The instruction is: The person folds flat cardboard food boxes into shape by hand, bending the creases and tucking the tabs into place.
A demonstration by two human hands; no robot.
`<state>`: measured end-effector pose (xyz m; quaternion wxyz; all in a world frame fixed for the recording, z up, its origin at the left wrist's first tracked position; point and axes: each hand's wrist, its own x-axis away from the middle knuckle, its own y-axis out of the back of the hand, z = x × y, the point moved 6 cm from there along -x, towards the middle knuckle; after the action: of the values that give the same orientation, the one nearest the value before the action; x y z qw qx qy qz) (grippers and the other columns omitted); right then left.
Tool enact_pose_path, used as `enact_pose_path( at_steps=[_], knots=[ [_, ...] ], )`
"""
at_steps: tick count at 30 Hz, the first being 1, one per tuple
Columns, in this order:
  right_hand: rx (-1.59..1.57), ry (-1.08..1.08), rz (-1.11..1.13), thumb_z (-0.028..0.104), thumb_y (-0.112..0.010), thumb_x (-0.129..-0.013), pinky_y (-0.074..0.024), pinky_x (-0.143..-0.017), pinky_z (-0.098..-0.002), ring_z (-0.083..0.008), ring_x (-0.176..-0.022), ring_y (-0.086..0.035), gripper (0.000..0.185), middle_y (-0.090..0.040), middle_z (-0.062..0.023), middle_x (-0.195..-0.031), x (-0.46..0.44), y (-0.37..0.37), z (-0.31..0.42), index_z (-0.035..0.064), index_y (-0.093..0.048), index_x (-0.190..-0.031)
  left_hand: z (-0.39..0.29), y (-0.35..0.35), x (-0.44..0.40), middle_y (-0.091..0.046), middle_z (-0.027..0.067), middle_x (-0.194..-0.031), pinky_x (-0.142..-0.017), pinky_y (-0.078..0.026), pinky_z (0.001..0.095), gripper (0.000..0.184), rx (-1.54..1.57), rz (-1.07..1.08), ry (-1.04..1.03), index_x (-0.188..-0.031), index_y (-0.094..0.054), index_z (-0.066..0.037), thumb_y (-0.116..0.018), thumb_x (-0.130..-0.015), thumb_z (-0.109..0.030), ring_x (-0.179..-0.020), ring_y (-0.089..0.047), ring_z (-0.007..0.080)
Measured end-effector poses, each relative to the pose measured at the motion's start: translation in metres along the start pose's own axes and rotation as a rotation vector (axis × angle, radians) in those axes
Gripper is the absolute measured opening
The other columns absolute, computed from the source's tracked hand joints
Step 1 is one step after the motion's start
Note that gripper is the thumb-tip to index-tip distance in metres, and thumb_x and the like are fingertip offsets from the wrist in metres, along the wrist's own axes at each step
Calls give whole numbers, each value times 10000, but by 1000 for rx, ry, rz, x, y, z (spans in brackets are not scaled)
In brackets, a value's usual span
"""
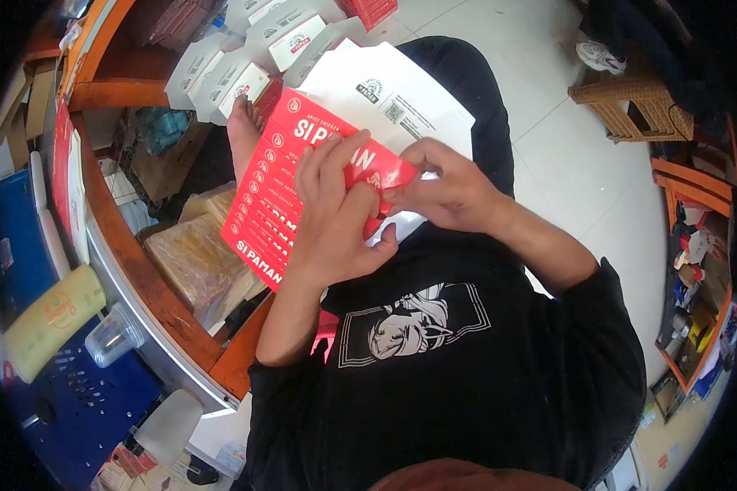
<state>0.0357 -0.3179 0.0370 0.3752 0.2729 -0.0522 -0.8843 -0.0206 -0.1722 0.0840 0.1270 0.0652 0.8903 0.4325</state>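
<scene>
A fanned stack of red printed cardboard sheets (262, 192) lies over my lap, partly on top of white printed cardboard (430, 102). My left hand (336, 213) rests on the red sheets, its fingers spread across the top one and its thumb apart. At the right end of the top red sheet, my right hand (450, 188) pinches the edge between thumb and fingers. Part of the sheets' lower edge is hidden behind my left hand.
White folded boxes (291, 41) stand in rows at the upper left. Plastic-wrapped brown sheets (192, 262) sit in an orange-edged shelf at the left. A plastic cup (115, 337) is at the lower left; a wicker stool (635, 106) stands at the upper right.
</scene>
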Motion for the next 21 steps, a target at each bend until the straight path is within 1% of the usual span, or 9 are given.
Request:
enact_pose_path(
  at_steps=[1, 5, 8, 11, 14, 17, 20, 21],
  knots=[
    [69, 33, 15, 61, -798, -825, -550, -754, -327, -247, -909, -652, 247, -594, -105, -1078, -1, 0, 6, 113, -759, -1063, 0, 0, 0, -425, 221, -1478, -1127, -241, 605, 318, -1, -15, -14, -750, -527, -59, -797, -585, -94, -1364, -357, 480],
    [77, -21, 41, 49, -768, -833, -584, -813, -354, -271, -970, -684, 268, -608, -111, -1123, 0, -5, 13, 135, -751, -1086, 3, 0, 4, -439, 214, -1459, -1125, -256, 588, 304, 14, -71, -42, -737, -520, -59, -782, -581, -72, -1355, -367, 471],
    [101, 8, 61, 23, -752, -820, -588, -791, -342, -270, -945, -686, 302, -608, -112, -1161, 3, -8, 14, 134, -749, -1102, 4, 1, 5, -441, 210, -1458, -1122, -266, 577, 288, 30, -79, -26, -707, -514, -66, -770, -575, -57, -1351, -371, 469],
    [158, 21, 66, -9, -736, -804, -586, -762, -340, -273, -911, -687, 364, -625, -112, -1149, 6, -8, 13, 141, -740, -1136, 4, 4, 2, -441, 209, -1464, -1122, -269, 570, 275, 38, -74, -19, -678, -508, -72, -761, -572, -48, -1353, -369, 469],
    [153, 71, 11, -31, -720, -795, -580, -747, -346, -287, -890, -685, 418, -645, -112, -1110, 6, -11, 15, 143, -728, -1175, 5, 6, 3, -439, 208, -1470, -1124, -262, 570, 272, 44, -62, -5, -668, -506, -75, -757, -568, -45, -1360, -359, 468],
    [137, 70, 0, -29, -712, -827, -576, -715, -349, -295, -857, -689, 337, -657, -114, -1052, 5, -17, 20, 102, -710, -1137, 7, 6, 5, -432, 211, -1478, -1134, -245, 579, 281, 52, -55, 8, -669, -507, -76, -767, -567, -50, -1373, -343, 472],
    [24, -67, 84, -38, -678, -874, -566, -784, -370, -319, -944, -680, 307, -634, -153, -1076, 13, -17, 15, 47, -636, -1167, 7, 4, 4, -397, 227, -1500, -1149, -220, 599, 297, 58, -42, 8, -707, -519, -79, -785, -574, -63, -1393, -318, 488],
    [-22, -95, 79, -41, -660, -889, -556, -828, -379, -314, -985, -673, 338, -620, -159, -1105, 16, -18, 18, 41, -587, -1209, 7, 4, 3, -381, 234, -1510, -1154, -210, 606, 304, 59, -37, 7, -725, -525, -81, -792, -578, -69, -1401, -308, 495]
  ],
)
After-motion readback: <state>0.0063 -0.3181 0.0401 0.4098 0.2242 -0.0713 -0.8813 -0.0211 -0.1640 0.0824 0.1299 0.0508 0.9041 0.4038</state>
